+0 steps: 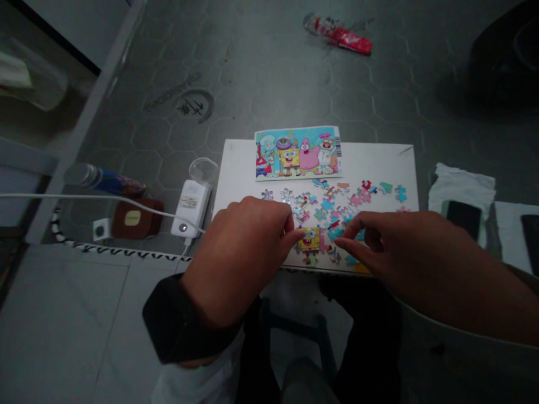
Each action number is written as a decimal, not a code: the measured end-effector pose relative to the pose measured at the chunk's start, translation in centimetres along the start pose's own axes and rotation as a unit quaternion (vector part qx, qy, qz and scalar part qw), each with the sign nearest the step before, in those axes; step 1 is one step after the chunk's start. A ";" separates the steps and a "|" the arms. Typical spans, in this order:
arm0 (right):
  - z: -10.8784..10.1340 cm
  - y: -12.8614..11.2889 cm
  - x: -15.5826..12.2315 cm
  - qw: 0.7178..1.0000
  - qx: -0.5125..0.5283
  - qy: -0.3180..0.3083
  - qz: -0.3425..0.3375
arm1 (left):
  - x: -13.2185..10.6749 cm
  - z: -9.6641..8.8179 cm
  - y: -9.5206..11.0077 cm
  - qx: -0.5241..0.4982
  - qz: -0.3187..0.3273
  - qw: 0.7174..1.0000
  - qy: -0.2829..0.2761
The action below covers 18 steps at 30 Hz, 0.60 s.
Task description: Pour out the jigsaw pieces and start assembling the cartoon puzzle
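Note:
A white board (236, 168) lies on the floor with a cartoon reference picture (297, 152) at its far edge and several loose puzzle pieces (337, 196) scattered below it. A small joined cluster of yellow pieces (310, 238) sits near the board's front edge. My left hand (240, 252) has its fingers curled, fingertips touching the left side of that yellow cluster. My right hand (379, 247) is to the right, thumb and forefinger pinched close over small pieces beside the cluster; what they hold is too small to name.
A white charger (190, 209) with a cable, a brown case (135, 219) and a bottle (101, 179) lie left of the board. A red wrapper (341, 35) lies far back. A white cloth with a dark phone (463, 216) is at right. My knees are below the board.

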State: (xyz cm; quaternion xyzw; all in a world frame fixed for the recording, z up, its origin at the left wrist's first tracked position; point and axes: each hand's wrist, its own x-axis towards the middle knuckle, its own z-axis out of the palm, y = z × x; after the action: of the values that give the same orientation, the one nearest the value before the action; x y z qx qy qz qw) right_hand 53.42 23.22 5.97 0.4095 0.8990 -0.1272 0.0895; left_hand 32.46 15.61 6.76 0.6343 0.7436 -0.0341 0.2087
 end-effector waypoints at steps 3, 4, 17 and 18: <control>-0.1 -0.2 -0.3 1.000 0.002 -0.002 -0.014 | -0.2 -0.1 0.3 0.003 -0.004 1.000 -0.003; -0.1 -0.2 -0.4 1.000 0.003 -0.002 -0.016 | -0.3 -0.1 0.4 0.004 -0.004 1.000 -0.004; -0.2 -0.3 -1.4 0.999 0.004 -0.040 0.013 | -1.0 -0.9 0.1 -0.010 -0.025 1.000 -0.017; -0.2 -0.4 -1.4 0.999 0.004 -0.043 0.017 | -0.9 -1.0 0.1 -0.016 -0.027 0.999 -0.020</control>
State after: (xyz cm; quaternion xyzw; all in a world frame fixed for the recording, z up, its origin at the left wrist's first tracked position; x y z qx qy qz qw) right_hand 54.03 22.01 6.56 0.4196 0.8866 -0.1462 0.1286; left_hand 32.39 15.13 7.99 0.6097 0.7568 -0.0406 0.2322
